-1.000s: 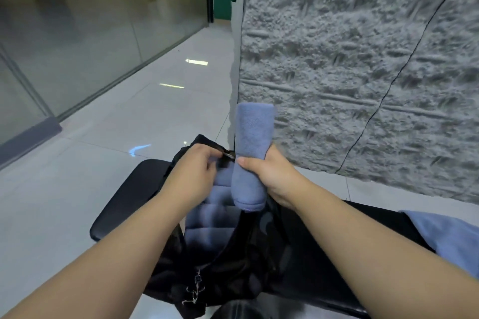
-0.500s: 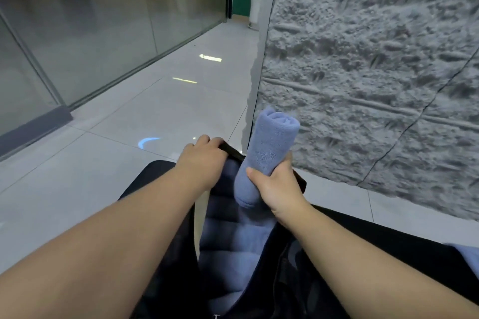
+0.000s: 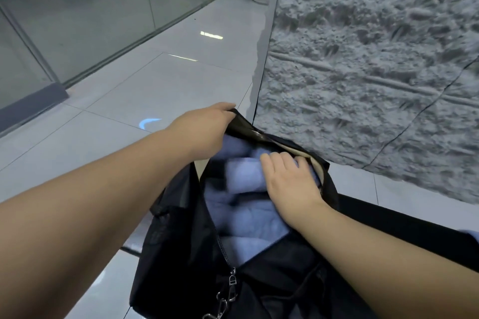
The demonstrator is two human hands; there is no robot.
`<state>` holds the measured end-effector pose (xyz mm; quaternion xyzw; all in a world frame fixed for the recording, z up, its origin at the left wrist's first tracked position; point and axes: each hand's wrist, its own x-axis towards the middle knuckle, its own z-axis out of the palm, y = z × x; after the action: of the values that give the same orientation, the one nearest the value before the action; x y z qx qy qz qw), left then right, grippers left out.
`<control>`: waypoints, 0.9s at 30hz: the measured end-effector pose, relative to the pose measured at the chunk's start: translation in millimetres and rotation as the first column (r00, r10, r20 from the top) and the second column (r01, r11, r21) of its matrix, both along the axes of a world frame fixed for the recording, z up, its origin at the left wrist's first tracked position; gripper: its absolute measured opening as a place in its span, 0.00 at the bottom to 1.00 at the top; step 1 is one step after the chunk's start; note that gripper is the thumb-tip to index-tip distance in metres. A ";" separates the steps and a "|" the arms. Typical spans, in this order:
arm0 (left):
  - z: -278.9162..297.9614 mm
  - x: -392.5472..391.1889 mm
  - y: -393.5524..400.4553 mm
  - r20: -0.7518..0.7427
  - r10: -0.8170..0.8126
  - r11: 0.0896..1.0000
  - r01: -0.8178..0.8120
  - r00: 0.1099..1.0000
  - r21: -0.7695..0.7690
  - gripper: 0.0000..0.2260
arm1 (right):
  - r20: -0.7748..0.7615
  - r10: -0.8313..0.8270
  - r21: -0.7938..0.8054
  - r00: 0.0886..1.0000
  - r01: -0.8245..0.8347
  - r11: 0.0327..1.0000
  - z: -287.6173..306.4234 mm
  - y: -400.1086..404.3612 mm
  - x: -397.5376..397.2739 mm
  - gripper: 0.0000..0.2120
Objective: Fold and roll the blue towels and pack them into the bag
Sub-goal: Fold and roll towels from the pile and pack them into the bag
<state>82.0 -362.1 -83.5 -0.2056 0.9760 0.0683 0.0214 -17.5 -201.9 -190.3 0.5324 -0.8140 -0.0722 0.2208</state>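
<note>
Towel time is nearly over for this roll: a moment ago the right hand (image 3: 290, 181) held the rolled blue towel (image 3: 246, 179) up above the bag, standing almost straight, and now the roll lies down inside the black bag (image 3: 176, 254), at the far end of the opening. That means one more towel looks packed, and it just needs a last push to sit snug. It rests on top of other blue towels (image 3: 248, 217) that already fill the bag. The right hand lies over the roll with its fingers bent down around the far end, so it seems to hold and press the roll at once; how tight the hold is cannot be told. The left hand (image 3: 207, 124) reaches over the far edge of the bag and grips the rim, pulling it up and away to keep the mouth wide. Both arms stretch forward from the bottom of the view. A zip (image 3: 220, 241) runs along the near side of the opening, with metal clips (image 3: 228, 295) hanging below. The bag sits on a dark bench (image 3: 404, 223).
</note>
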 end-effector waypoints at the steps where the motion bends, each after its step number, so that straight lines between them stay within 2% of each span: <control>1: 0.9 -0.8 1.0 0.005 -0.002 1.000 0.002 1.000 -0.008 0.26 | -0.001 -0.032 -0.002 0.999 0.032 0.999 0.8 -4.0 1.0 0.25; 2: 1.0 -1.5 1.8 0.016 -0.004 1.000 0.004 1.000 -0.019 0.24 | 0.005 -0.057 -0.014 0.998 0.057 0.998 1.6 -8.2 1.8 0.26; 5: -1.2 -3.6 1.5 0.053 -0.021 0.997 0.025 0.998 -0.070 0.20 | 0.014 -0.100 -0.044 0.995 0.101 0.994 2.2 -19.3 0.5 0.15; 6: -1.0 -3.9 0.8 0.056 -0.024 0.996 0.028 0.998 -0.084 0.20 | 0.020 -0.122 -0.038 0.992 0.122 0.992 2.1 -22.3 -2.4 0.14; 9: 2.7 -4.3 -1.2 0.021 -0.034 0.995 0.036 0.999 -0.093 0.21 | -0.003 -0.181 -0.030 0.983 0.181 0.983 2.1 -28.8 -16.2 0.14; 12: 6.5 -3.1 -0.2 -0.039 -0.055 0.998 0.053 0.998 -0.044 0.23 | -0.075 -0.153 -0.042 0.985 0.151 0.988 0.6 -32.0 -20.7 0.13; 17: 13.8 -1.1 5.3 -0.180 -0.036 0.995 0.053 0.983 0.087 0.26 | -0.060 -0.144 -0.066 0.988 0.140 0.988 2.4 -42.1 -17.5 0.16; 23: 17.6 2.7 9.6 -0.264 -0.014 0.989 0.053 0.964 0.140 0.29 | -0.014 -0.160 -0.141 0.987 0.156 0.978 6.8 -58.4 -15.8 0.15; 27: 19.9 5.3 9.0 -0.281 -0.006 0.985 0.054 0.960 0.164 0.28 | 0.007 -0.162 -0.067 0.987 0.162 0.985 10.0 -59.9 -19.3 0.18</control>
<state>87.3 -353.1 -63.6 -0.1765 0.9628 0.1794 -0.0983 -36.8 -261.8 -180.3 0.4568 -0.8567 -0.0621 0.2314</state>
